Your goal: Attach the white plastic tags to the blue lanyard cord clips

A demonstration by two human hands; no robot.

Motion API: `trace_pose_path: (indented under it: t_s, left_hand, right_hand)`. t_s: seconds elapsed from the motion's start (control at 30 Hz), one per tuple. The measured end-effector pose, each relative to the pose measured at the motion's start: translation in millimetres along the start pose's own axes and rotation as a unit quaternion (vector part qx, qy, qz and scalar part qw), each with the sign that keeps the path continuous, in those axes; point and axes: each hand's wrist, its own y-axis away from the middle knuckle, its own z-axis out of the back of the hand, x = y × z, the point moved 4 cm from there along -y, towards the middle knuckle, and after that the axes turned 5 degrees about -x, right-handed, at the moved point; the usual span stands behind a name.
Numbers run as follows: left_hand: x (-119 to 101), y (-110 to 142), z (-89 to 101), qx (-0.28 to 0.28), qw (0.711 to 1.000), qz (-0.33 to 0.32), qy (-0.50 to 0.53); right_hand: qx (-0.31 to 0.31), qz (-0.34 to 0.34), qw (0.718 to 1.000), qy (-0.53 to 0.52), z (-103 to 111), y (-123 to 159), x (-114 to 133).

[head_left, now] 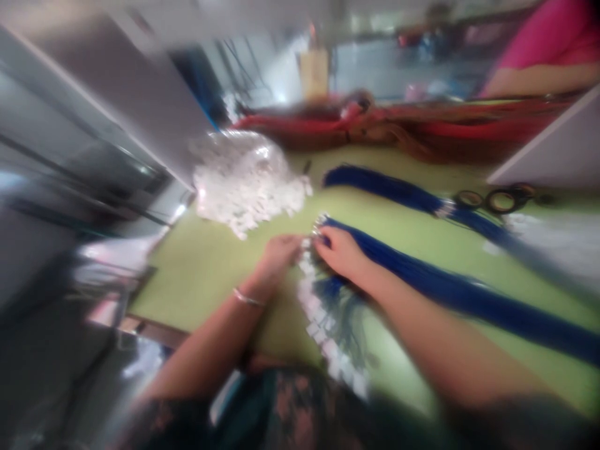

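My left hand (282, 251), a bracelet on its wrist, is closed in a pinch at a small white connector (307, 244). Close beside it my right hand (341, 251) is closed, thumb and fingers together at the tip of a blue wire from the long blue wire bundle (450, 294). Blur softens the fingertips, so the exact contact is hard to see. From between the hands a row of white connectors (323, 328) runs down toward my body, with thin blue wires (349, 312) beside it.
A clear plastic bag (248, 150) spills a heap of white connectors (253, 197) on the green table (187, 275). A second blue wire bundle (389, 186) lies behind, near black tape rolls (501, 201). Red and brown wires (422, 128) cross the back; a person's pink sleeve (544, 37) shows beyond.
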Motion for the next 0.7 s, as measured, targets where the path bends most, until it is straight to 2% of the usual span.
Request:
trace_pose_path:
  t_s: [0.1,0.27,0.57,0.7]
  left_hand:
    - [1.3,0.1,-1.2,0.004,1.0,-0.013,-0.016]
    - [2.8,-0.8,-0.9,-0.008,0.999,-0.026,-0.021]
    - [4.3,-1.2,-4.4,-0.017,0.997,-0.034,-0.067]
    - [0.0,7.3,-4.1,-0.003,0.99,-0.035,-0.136]
  right_hand:
    - [0.011,-0.017,0.999,-0.027,-0.4,-1.0,-1.2]
    - [0.032,-0.1,0.994,-0.027,6.2,-5.0,-9.5]
    - [0.055,-0.06,0.997,-0.014,3.2,-3.7,-5.9]
    - [0.046,-0.099,0.992,-0.055,5.0,-4.6,-6.1]
